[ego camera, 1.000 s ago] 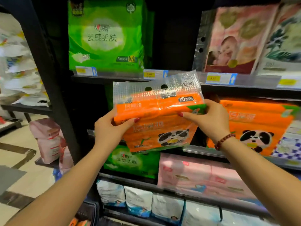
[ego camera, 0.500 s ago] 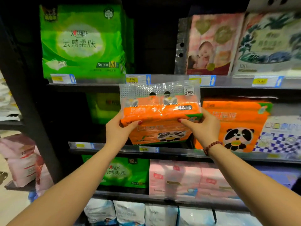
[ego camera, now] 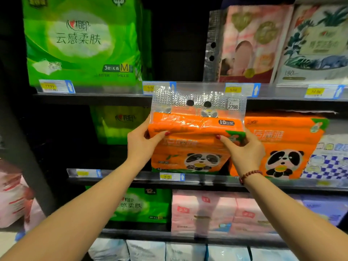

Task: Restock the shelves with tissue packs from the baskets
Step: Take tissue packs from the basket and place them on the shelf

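An orange tissue pack (ego camera: 195,127) with a panda print and a clear handle flap stands upright at the middle shelf (ego camera: 207,178), its bottom at the shelf's front lip. My left hand (ego camera: 142,143) grips its left side, thumb on the front. My right hand (ego camera: 243,149) grips its right side, thumb across the front. A matching orange panda pack (ego camera: 282,146) stands just to the right on the same shelf. No basket is in view.
A green pack (ego camera: 116,123) sits deep at the left of the middle shelf, with dark space before it. Large green (ego camera: 81,42) and pink (ego camera: 246,44) packs fill the top shelf. Green and pink packs (ego camera: 207,211) line the shelf below.
Both hands have carried the orange pack forward and to the right, up to the middle shelf beside the matching pack. The camera has moved closer to the shelves.
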A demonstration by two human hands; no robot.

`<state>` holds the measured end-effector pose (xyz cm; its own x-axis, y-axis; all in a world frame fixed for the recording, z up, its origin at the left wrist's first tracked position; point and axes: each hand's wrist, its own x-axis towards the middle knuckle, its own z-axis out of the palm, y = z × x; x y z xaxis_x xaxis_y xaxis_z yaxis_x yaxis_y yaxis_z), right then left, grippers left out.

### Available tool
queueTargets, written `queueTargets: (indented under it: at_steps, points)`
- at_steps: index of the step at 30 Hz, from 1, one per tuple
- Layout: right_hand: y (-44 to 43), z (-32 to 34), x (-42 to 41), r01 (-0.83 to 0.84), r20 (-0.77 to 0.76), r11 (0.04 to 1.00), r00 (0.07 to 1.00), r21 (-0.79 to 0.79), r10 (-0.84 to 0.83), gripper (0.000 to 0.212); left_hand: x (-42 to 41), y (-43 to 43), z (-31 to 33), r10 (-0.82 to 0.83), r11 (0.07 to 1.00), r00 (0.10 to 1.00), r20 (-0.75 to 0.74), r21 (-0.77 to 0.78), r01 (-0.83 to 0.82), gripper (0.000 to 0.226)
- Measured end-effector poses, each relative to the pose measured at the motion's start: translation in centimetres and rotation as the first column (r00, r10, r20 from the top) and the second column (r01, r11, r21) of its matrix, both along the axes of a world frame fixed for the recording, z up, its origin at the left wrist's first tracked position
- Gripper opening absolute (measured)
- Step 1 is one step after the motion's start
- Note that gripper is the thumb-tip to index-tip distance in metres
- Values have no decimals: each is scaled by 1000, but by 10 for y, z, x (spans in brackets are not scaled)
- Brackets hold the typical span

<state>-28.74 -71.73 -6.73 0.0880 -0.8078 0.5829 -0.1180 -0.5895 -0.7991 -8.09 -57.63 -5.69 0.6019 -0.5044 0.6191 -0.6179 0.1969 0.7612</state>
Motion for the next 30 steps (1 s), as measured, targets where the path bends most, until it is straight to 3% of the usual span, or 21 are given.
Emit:
queueTargets:
  at_steps: [6, 12, 15, 17, 19, 21, 23, 26, 30]
  points:
    - [-6, -9, 8, 12, 38, 999, 999, -32, -11, 34, 3, -6, -16, -15, 996, 994, -105, -85, 6, 46]
    - [-13, -11, 14, 40, -3, 999, 999, 9, -40, 42, 9, -12, -21, 7, 1000, 994, -112, -26, -10, 30]
    - [-15, -1, 22, 66, -52, 997, 997, 33, -64, 41, 15, -19, -15, 0, 1000, 993, -114, 20, 2, 36]
    - [-21, 2, 30, 73, -85, 993, 994, 91, -65, 53, 19, -26, -12, -17, 998, 991, -136, 53, 25, 38]
    - [-27, -3, 38, 62, -155, 990, 987, 130, -41, 81, 22, -34, -15, -7, 995, 991, -135, 97, 20, 39]
    - [-33, -16, 44, 37, -262, 991, 965, 126, -2, 115, 20, -39, -21, -7, 988, 993, -118, 153, 25, 60]
    - [-36, -32, 46, 15, -362, 998, 932, 64, 10, 133, 20, -43, -29, -36, 983, 998, -61, 176, 46, 92]
    - [-43, -57, 47, -5, -467, 998, 884, -70, -29, 142, 27, -48, -51, -65, 965, 995, 70, 258, 45, 131]
    - [-49, -85, 51, -24, -613, 988, 786, -155, -77, 146, 42, -49, -89, -159, 903, 949, 273, 429, 28, 139]
